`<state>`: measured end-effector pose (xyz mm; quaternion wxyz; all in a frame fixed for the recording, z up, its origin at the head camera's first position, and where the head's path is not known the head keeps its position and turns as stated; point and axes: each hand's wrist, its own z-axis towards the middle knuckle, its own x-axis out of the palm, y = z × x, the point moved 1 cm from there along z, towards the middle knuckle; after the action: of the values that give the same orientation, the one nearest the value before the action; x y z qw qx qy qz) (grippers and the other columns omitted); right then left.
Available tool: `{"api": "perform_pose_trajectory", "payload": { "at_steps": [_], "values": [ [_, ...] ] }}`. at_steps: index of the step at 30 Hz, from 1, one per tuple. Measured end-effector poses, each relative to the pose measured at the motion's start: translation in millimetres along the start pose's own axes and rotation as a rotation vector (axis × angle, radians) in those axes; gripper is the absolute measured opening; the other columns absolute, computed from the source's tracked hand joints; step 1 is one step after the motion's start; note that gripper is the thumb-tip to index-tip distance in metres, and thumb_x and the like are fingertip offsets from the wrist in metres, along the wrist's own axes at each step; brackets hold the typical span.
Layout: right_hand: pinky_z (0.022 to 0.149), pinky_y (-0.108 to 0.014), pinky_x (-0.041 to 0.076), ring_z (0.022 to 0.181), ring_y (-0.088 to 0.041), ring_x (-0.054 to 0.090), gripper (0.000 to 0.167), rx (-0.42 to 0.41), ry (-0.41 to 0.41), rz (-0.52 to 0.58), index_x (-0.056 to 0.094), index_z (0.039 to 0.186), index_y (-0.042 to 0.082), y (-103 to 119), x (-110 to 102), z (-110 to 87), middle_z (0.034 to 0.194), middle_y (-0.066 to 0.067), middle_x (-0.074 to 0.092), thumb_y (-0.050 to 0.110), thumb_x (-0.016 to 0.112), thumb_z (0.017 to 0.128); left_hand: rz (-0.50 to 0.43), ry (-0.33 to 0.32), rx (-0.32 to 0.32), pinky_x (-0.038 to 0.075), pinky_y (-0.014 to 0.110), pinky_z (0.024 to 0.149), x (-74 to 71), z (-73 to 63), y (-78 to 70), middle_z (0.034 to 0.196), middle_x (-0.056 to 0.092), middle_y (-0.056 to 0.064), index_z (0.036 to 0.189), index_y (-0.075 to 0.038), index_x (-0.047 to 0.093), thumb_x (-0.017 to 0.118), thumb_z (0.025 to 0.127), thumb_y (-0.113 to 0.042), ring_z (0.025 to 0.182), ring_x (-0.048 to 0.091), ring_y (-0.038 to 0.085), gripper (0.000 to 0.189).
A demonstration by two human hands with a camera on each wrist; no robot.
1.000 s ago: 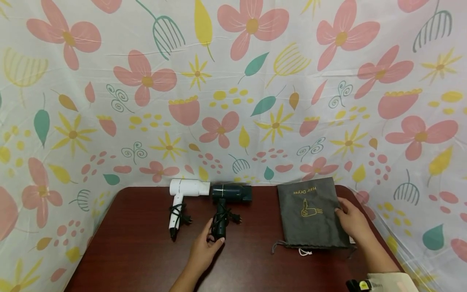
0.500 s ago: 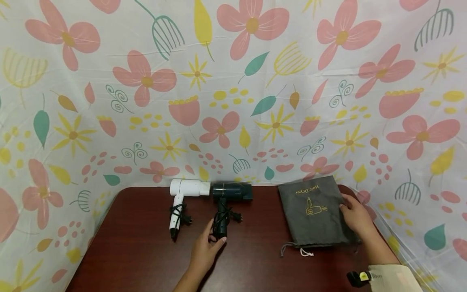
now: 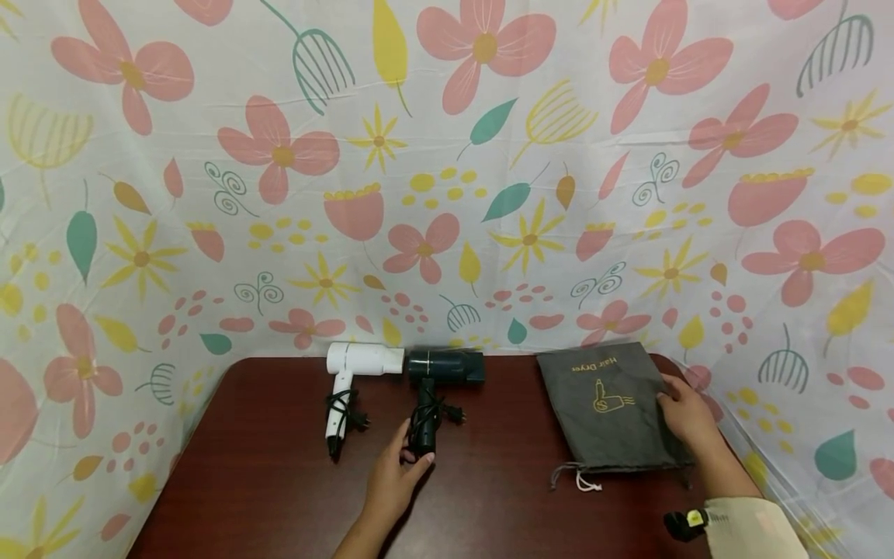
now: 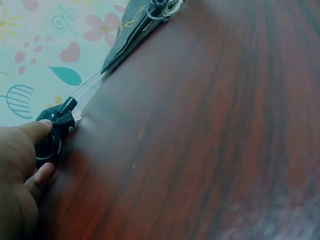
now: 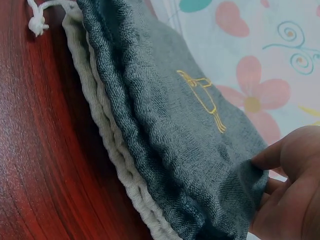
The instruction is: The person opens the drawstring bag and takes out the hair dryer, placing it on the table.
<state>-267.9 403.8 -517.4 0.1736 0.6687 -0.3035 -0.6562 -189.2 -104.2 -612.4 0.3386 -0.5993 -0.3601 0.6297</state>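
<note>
My left hand [image 3: 389, 480] holds the lower handle of a black hair dryer [image 3: 445, 366], its thumb and fingers around the handle end. The dryer lies on the table with its cord wound about the handle. At the right, my right hand [image 3: 687, 415] pinches the right edge of a dark grey drawstring bag [image 3: 615, 435] marked "Hair Dryer" in yellow. In the right wrist view, thumb and fingers crease the grey cloth [image 5: 235, 185]. Under it lies a cream drawstring bag [image 5: 102, 125], mostly hidden in the head view.
A white hair dryer [image 3: 363, 359] with a wrapped black cord lies left of the black one, at the table's back edge. The dark red table [image 3: 265, 497] meets a flowered cloth backdrop [image 3: 447, 171] behind and at both sides.
The grey bag has slid a little to the right and turned slightly, along with my right hand. My left hand and both hair dryers stay about where they were.
</note>
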Motion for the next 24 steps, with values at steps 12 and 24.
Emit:
{"api": "perform_pose_trajectory", "payload": {
  "at_steps": [12, 24],
  "values": [
    [0.097, -0.066, 0.039, 0.129, -0.059, 0.039, 0.056, 0.045, 0.026, -0.004, 0.026, 0.156, -0.003, -17.2, 0.8, 11.2, 0.147, -0.044, 0.033, 0.025, 0.033, 0.108, -0.006, 0.006, -0.001, 0.046, 0.022, 0.065, 0.0, 0.3, -1.1, 0.121, 0.065, 0.004, 0.157, -0.017, 0.037, 0.073, 0.090, -0.047, 0.076, 0.056, 0.005, 0.081],
    [0.098, -0.065, 0.039, 0.126, -0.056, 0.043, 0.053, 0.085, -0.022, 0.009, 0.031, 0.153, -0.005, -24.2, 12.0, 21.4, 0.143, -0.041, 0.041, 0.021, 0.036, 0.107, 0.006, 0.008, 0.000, 0.046, 0.022, 0.063, -1.5, -0.8, -1.9, 0.120, 0.065, 0.003, 0.156, -0.017, 0.038, 0.073, 0.091, -0.047, 0.072, 0.055, 0.004, 0.080]
  ]
}}
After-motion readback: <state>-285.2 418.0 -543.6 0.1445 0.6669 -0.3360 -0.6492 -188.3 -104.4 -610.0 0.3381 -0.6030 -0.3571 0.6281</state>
